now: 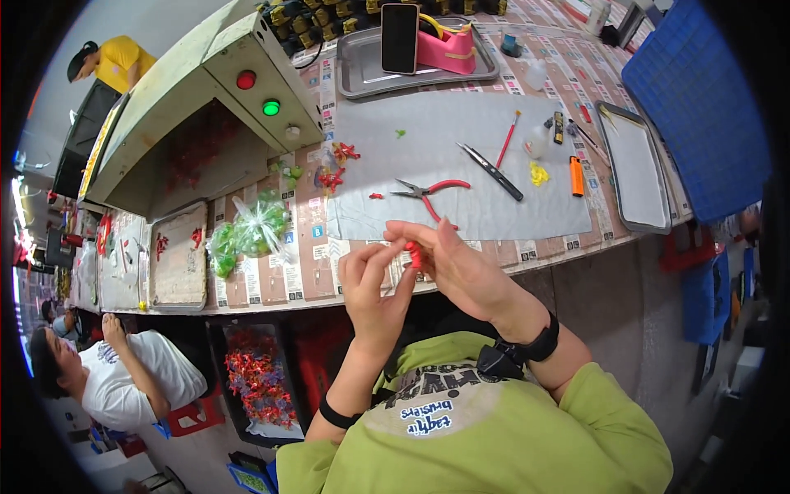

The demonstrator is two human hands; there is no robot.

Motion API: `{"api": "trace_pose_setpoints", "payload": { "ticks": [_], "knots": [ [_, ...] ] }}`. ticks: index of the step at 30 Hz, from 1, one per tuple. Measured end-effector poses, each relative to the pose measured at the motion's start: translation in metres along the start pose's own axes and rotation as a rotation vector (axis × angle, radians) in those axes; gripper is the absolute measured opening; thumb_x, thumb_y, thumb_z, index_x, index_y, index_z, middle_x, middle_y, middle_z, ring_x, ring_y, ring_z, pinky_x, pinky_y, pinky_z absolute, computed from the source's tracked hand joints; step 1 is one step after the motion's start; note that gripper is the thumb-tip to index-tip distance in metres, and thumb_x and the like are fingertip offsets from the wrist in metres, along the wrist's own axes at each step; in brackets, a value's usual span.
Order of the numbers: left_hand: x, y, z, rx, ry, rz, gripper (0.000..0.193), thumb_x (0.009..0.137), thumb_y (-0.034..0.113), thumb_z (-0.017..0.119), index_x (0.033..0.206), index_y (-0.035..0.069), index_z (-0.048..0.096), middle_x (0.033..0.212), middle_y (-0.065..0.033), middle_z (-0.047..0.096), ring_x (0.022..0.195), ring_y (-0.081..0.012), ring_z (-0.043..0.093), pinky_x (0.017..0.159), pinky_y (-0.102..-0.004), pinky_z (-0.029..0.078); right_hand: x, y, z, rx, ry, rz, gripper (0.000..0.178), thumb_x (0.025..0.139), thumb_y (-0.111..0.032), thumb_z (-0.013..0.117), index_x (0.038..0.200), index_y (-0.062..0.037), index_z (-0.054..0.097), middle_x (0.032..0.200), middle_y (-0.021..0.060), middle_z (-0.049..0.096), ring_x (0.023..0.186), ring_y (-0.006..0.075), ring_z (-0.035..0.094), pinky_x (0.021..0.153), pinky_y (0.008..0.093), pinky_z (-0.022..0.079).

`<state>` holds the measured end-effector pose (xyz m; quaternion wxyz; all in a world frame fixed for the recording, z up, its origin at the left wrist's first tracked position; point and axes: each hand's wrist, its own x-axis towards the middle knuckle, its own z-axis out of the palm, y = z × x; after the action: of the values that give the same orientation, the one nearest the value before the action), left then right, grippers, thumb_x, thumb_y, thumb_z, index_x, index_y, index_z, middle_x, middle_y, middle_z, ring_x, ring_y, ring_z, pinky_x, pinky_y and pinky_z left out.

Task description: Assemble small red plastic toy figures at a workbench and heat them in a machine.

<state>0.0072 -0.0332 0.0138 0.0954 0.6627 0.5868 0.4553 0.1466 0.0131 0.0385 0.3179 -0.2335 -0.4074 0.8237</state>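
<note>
A small red plastic piece (414, 255) is between my two hands, just above the table's front edge. My left hand (372, 278) is closed, with thumb and fingertips at the left side of the piece. My right hand (465, 272) curls around it from the other side; its fingers partly hide the piece. Directly beyond my hands lie red-handled pliers (426, 191) on a pale cloth (370, 123). A tiny red bit (376, 196) rests just left of the pliers' jaws. Farther right are a black craft knife (494, 174) and a thin red brush (508, 140).
An orange lighter (576, 176) and a metal tray (634, 169) lie at right. A pink tape dispenser (447, 51) and a phone (399, 39) stand behind. At left are a machine (222, 74), bagged green pieces (262, 224) and a crate of red parts (259, 379). A co-worker (132, 375) sits left.
</note>
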Motion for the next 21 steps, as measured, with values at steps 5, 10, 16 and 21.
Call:
{"api": "trace_pose_setpoints", "payload": {
  "ticks": [5, 10, 16, 21],
  "knots": [
    [-0.007, -0.001, -0.003, -0.150, 0.039, -0.057, 0.037, 0.064, 0.002, 0.070, 0.099, 0.003, 0.057, 0.089, -0.0075, 0.057, 0.083, -0.0238, 0.052, 0.073, -0.0317, 0.042, 0.001, 0.006, 0.002, 0.065, -0.049, 0.029, 0.067, 0.092, -0.049, 0.026, 0.134, 0.0023, 0.022, 0.128, 0.0098, 0.039, 0.119, 0.0146, 0.034, 0.099, 0.0307, 0.028],
    [0.010, -0.005, 0.005, -0.294, -0.011, -0.195, 0.033, 0.072, 0.001, 0.065, 0.104, 0.001, 0.055, 0.089, -0.0086, 0.059, 0.081, -0.0202, 0.056, 0.075, -0.0291, 0.043, 0.006, -0.012, -0.008, 0.070, -0.043, 0.006, 0.062, 0.092, -0.044, 0.032, 0.135, -0.0010, 0.022, 0.128, 0.0105, 0.039, 0.119, 0.0151, 0.036, 0.099, 0.0304, 0.030],
    [0.036, 0.008, 0.007, -1.120, -0.118, -0.664, 0.029, 0.082, -0.001, 0.055, 0.110, -0.004, 0.050, 0.100, -0.0089, 0.059, 0.090, -0.0119, 0.056, 0.079, -0.0244, 0.045, 0.006, -0.033, -0.046, -0.269, 0.161, -0.076, 0.033, 0.088, -0.016, 0.050, 0.117, 0.0003, 0.047, 0.100, 0.0079, 0.057, 0.093, 0.0134, 0.056, 0.081, 0.0261, 0.045],
    [0.042, 0.008, 0.017, -1.131, -0.170, -0.661, 0.029, 0.082, -0.002, 0.054, 0.111, -0.002, 0.051, 0.105, -0.0089, 0.056, 0.092, -0.0126, 0.056, 0.077, -0.0244, 0.045, 0.009, -0.041, -0.045, -0.261, 0.210, -0.075, 0.026, 0.078, -0.003, 0.062, 0.103, 0.0013, 0.055, 0.089, 0.0039, 0.059, 0.083, 0.0084, 0.056, 0.073, 0.0214, 0.045]
  ]
}}
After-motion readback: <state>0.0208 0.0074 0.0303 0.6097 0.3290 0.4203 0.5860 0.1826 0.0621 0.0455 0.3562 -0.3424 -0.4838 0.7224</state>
